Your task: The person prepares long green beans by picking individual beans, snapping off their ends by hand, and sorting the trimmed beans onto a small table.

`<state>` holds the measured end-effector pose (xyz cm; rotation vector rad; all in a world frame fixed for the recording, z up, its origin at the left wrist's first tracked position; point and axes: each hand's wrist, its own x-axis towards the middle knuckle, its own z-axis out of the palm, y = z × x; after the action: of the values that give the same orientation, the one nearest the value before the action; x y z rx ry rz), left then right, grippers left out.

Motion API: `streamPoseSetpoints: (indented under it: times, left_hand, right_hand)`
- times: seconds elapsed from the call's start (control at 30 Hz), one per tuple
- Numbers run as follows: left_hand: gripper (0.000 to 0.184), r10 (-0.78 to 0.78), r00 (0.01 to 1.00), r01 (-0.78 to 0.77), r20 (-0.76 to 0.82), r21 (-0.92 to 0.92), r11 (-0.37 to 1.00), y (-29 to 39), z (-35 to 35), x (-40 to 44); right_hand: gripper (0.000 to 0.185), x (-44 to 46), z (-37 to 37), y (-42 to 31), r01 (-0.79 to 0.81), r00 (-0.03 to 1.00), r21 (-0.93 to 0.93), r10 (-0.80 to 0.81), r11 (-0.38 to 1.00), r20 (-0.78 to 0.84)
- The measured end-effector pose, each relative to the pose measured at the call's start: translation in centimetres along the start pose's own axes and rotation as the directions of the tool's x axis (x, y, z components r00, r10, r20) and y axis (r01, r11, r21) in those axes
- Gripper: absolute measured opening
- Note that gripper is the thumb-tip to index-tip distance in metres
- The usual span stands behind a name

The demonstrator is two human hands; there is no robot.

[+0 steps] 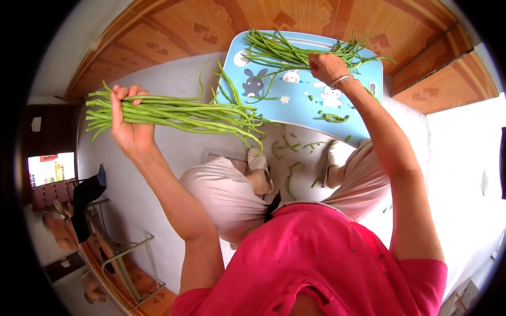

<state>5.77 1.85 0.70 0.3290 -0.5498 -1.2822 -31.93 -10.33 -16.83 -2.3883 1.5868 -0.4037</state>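
My left hand [132, 121] is raised at the left, its fingers wrapped round a thick bunch of long green beans [195, 113]. The bunch lies sideways in the air, its loose ends drooping in front of the small table's near left side. Over the light blue table [295, 110], my right hand [329, 68] has its fingers closed at the edge of a pile of long beans [284, 51]. A bean strand runs leftward from those fingers; the fingertips are partly hidden. Short bean pieces [332, 117] lie on the tabletop near its front edge.
Bean scraps [292, 145] are scattered on the grey floor between my shoes [258, 160]. Wooden panelled furniture [211, 29] stands behind the table. A metal-framed chair or rack [126, 253] is at the lower left, with a dark cloth-like thing [87, 195] near it.
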Motion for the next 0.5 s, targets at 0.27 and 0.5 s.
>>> streamPoseSetpoints:
  times: [0.27, 0.5]
  left_hand:
    - [0.006, -0.027, 0.996, 0.020, -0.086, -0.080, 0.997, -1.8, 1.4, -0.3]
    - [0.004, -0.219, 0.970, 0.221, 0.104, -0.011, 0.975, -4.9, 1.3, 0.1]
  right_hand:
    - [0.016, -0.2, -6.1, 0.9, -0.084, 0.996, 0.815, 0.053, 0.574, 0.065]
    - [0.021, -1.2, -8.8, -0.6, -0.010, 0.999, 0.936, 0.046, 0.353, -0.007]
